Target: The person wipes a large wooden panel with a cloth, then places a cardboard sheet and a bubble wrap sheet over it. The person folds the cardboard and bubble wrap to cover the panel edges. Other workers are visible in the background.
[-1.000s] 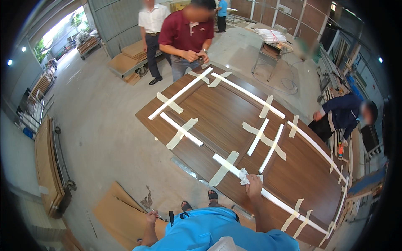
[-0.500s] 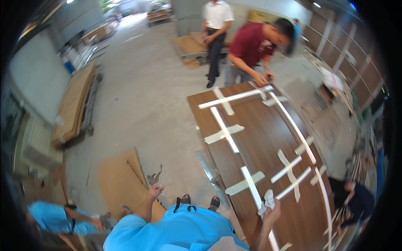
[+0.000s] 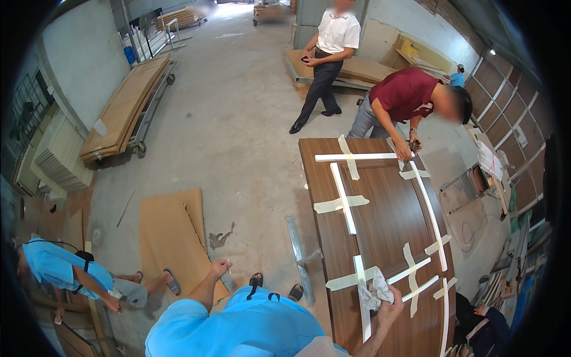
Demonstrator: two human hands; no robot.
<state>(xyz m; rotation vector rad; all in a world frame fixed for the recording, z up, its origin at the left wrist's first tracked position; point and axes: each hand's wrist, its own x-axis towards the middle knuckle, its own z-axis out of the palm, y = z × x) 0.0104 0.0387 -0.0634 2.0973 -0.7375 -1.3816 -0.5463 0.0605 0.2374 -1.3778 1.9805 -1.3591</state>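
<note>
My right hand (image 3: 389, 304) is closed round a crumpled white cloth (image 3: 376, 290). The cloth rests over a white strip (image 3: 360, 269) on the dark brown wooden panel (image 3: 392, 208), beside a piece of pale masking tape (image 3: 351, 279). More white strips, crossed by tape, lie along the panel. Off the panel's left side, my left hand (image 3: 220, 266) is held in front of my body with its fingers closed. A small thin white stick shows at its fingertips, too small to name surely.
A co-worker in a dark red shirt (image 3: 404, 92) bends over the panel's far edge, holding a small dark object. A person in a white shirt (image 3: 339, 33) stands behind. Cardboard (image 3: 169, 238) and a metal bar (image 3: 299, 262) lie on the floor; a loaded trolley (image 3: 128, 110) stands left.
The view has shifted, with the panel now further right and lower. My right hand keeps the cloth, now more spread over the strip. The white-shirted person has changed stance.
</note>
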